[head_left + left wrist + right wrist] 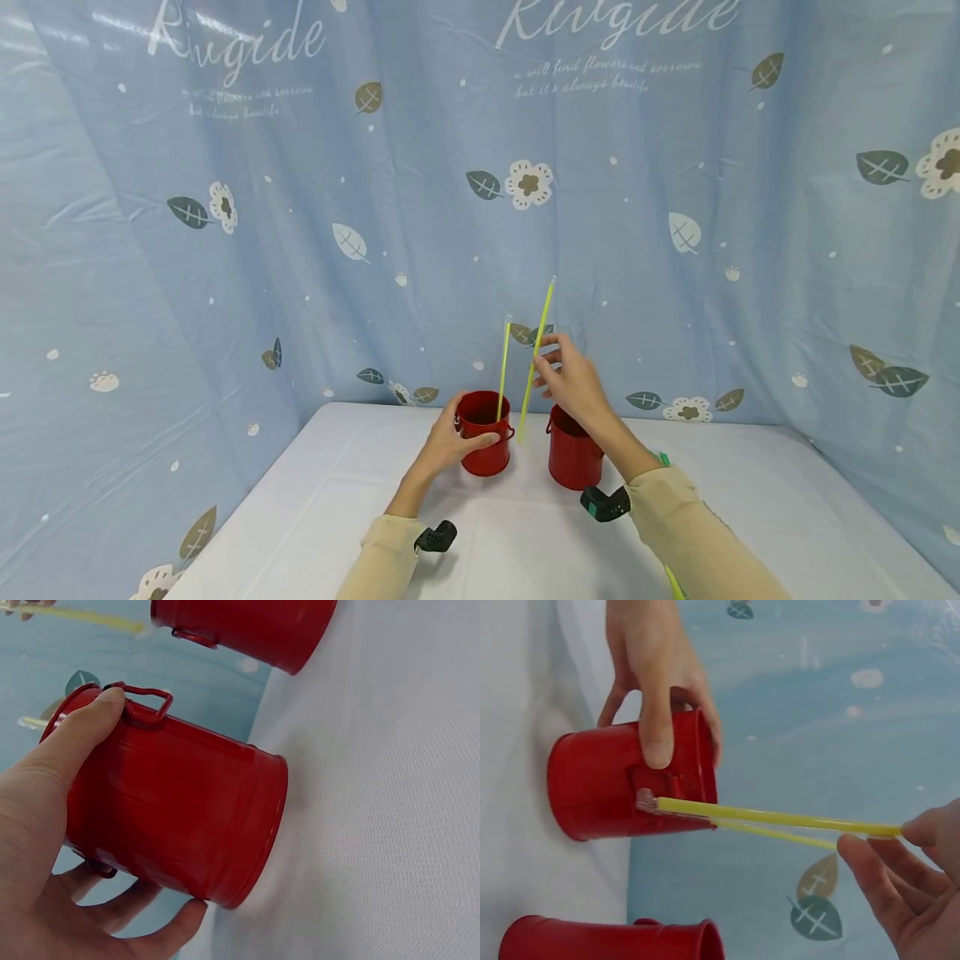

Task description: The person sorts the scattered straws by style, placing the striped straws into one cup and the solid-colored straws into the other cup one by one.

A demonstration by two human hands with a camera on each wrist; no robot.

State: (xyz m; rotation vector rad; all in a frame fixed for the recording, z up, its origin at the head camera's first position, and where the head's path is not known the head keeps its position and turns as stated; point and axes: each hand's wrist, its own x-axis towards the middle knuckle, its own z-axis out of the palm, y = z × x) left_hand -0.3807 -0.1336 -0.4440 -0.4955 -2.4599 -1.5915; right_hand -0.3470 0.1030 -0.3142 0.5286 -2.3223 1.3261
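Our left hand (444, 443) curls round a red bucket (491, 458), presumably to steady it, while our right hand (576, 382) pinches a yellow stick (545, 312) partway along, leaving its lower end free.

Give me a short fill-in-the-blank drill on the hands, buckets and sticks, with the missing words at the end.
1. The left hand grips a bucket whose colour is ____.
2. One yellow stick stands inside that bucket, and the other bucket is to the person's ____ of it.
3. The curtain behind the right hand and its held stick is mainly ____.

Missing words: red; right; blue.
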